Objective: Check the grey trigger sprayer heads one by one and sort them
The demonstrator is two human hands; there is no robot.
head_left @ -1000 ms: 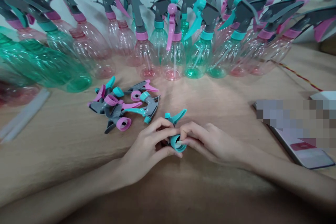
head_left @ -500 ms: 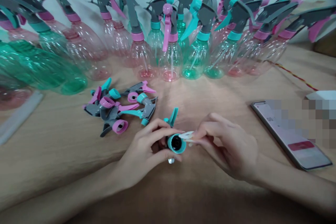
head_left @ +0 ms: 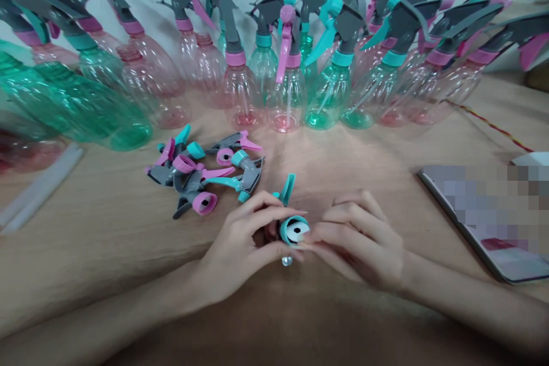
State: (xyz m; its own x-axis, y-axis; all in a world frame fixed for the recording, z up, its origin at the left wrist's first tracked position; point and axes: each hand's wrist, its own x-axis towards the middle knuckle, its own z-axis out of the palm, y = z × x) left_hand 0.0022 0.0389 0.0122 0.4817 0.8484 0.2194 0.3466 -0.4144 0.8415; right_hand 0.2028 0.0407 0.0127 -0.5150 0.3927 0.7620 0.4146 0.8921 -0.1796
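Washer (head_left: pixel 296 233) seated in spray head (head_left: pixel 286 224).
L hand (head_left: pixel 240 240) clamped on the head; R hand (head_left: pixel 360 240), fingertips closed on washer, pressed it into the collar. It was outside 0.5 s earlier.

I've got left hand (head_left: pixel 240 240) palm-in, thumb and fingers pinched closed. The right hand (head_left: pixel 360 237) is curled, fingertips meeting the left's; probably pressing, blur hides it. Both forearms lie low, converging.

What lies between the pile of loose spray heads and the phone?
Head view: a teal spray head between the left hand and right hand; otherwise bare table.
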